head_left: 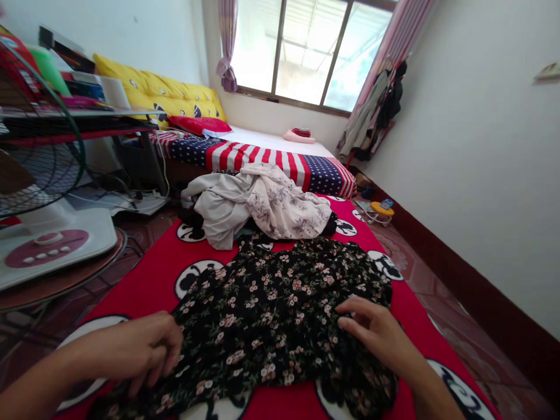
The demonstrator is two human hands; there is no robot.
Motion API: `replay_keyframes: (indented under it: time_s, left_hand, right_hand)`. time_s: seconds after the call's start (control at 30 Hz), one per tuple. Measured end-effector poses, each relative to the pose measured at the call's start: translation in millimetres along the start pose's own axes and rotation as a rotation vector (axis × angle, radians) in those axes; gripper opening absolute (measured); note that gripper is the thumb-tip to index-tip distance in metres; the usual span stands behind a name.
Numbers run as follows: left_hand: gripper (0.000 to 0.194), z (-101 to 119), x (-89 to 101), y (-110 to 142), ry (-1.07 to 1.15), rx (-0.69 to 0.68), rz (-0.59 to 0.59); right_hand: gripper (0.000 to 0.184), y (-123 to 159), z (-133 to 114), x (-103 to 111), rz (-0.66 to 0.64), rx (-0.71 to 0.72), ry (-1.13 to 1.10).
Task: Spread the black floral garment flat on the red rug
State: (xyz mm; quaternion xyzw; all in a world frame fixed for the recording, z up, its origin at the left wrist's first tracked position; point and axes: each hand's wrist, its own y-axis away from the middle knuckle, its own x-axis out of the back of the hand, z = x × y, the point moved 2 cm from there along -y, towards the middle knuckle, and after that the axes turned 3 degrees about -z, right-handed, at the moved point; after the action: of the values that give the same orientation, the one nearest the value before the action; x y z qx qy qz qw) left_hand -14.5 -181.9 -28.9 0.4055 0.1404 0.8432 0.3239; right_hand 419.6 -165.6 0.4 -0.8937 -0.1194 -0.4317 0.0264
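Note:
A black garment with small pink flowers and green leaves [280, 315] lies spread out, somewhat wrinkled, on a red mat with cartoon panda-like patches. Over its lower left part hovers my left hand [149, 350], fingers loosely bent downward and slightly apart; its fingertips are near or touching the cloth. On the garment's right side rests my right hand [376, 329], thumb and forefinger apart, with nothing visible between them. Just beyond the garment sits a heap of clothes, with a light grey piece [223, 204] and a pale flowered piece [286, 204] on top.
The red mat [144, 297] runs up to a bed with a stars-and-stripes cover [258, 156]. At left, a fan base [56, 239] stands on a round stool beside a cluttered desk [126, 114]. A small yellow stool [382, 210] is near the right wall, below hanging clothes [371, 111].

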Motion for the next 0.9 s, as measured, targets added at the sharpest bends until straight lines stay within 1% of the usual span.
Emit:
replay_keyframes:
  time_s: [0.03, 0.07, 0.1, 0.13, 0.2, 0.23, 0.27, 0.3, 0.37, 0.43, 0.5, 0.53, 0.67, 0.73, 0.8, 0.83, 0.87, 0.9]
  left_hand:
    - [0.025, 6.8, 6.8, -7.9, 0.052, -0.011, -0.052]
    - [0.026, 14.7, 14.8, -18.8, 0.085, -0.053, -0.047]
    - [0.026, 23.2, 23.8, -32.4, 0.085, -0.121, 0.047]
    - [0.026, 31.8, 32.6, -47.6, 0.051, -0.202, 0.210]
    - [0.029, 47.0, 43.4, -80.2, -0.030, -0.323, 0.531]
    - [0.031, 53.6, 44.7, -96.5, -0.071, -0.370, 0.645]
    - [0.032, 59.6, 43.6, -112.2, -0.107, -0.411, 0.723]
    - [0.031, 65.1, 41.0, -126.9, -0.146, -0.443, 0.768]
    - [0.026, 73.6, 34.0, -152.0, -0.233, -0.461, 0.776]
    - [0.025, 78.5, 29.2, -170.3, -0.305, -0.416, 0.743]
    - [0.030, 80.0, 29.1, -181.8, -0.334, -0.337, 0.731]
    - [0.034, 80.0, 30.4, -185.4, -0.335, -0.296, 0.735]
    - [0.042, 80.4, 35.0, -191.0, -0.344, -0.172, 0.732]
    - [0.034, 82.4, 33.1, -189.9, -0.364, -0.153, 0.712]
    - [0.021, 84.7, 30.1, -186.1, -0.388, -0.142, 0.703]
    - [0.018, 85.6, 29.5, -183.1, -0.399, -0.132, 0.710]
    - [0.018, 86.3, 30.2, -179.6, -0.407, -0.114, 0.733]
    - [0.020, 86.6, 32.7, -175.5, -0.410, -0.092, 0.775]
  right_hand:
    - [0.021, -7.5, 3.1, 3.1, 0.105, 0.008, -0.012]
    - [0.022, -15.6, 5.1, 4.2, 0.190, 0.026, -0.032]
    - [0.022, -24.1, 5.9, 2.9, 0.244, 0.051, -0.054]
    - [0.021, -32.8, 5.6, -0.7, 0.269, 0.080, -0.072]
    - [0.018, -48.9, 2.3, -13.6, 0.266, 0.144, -0.087]
    - [0.017, -55.5, 0.0, -21.9, 0.252, 0.177, -0.086]
    - [0.017, -60.9, -2.2, -30.4, 0.235, 0.208, -0.081]
    - [0.018, -64.9, -3.9, -38.7, 0.213, 0.233, -0.074]
    - [0.021, -70.0, -5.3, -51.9, 0.153, 0.262, -0.043]
    - [0.021, -74.2, -3.7, -56.9, 0.098, 0.245, 0.004]
    - [0.018, -82.7, 0.1, -51.6, 0.095, 0.191, 0.029]
    - [0.019, -89.6, 2.5, -45.7, 0.122, 0.162, 0.027]
    - [0.027, -131.9, 16.8, -16.3, 0.319, 0.047, 0.008]
    - [0.037, -154.2, 26.9, -7.2, 0.373, -0.019, 0.016]
    - [0.048, -171.7, 37.3, -4.6, 0.368, -0.087, 0.014]
    - [0.050, -178.0, 42.1, -4.9, 0.356, -0.119, 0.008]
    - [0.047, -182.7, 46.2, -5.6, 0.341, -0.147, 0.000]
    - [0.039, -186.0, 49.5, -6.3, 0.323, -0.170, -0.013]
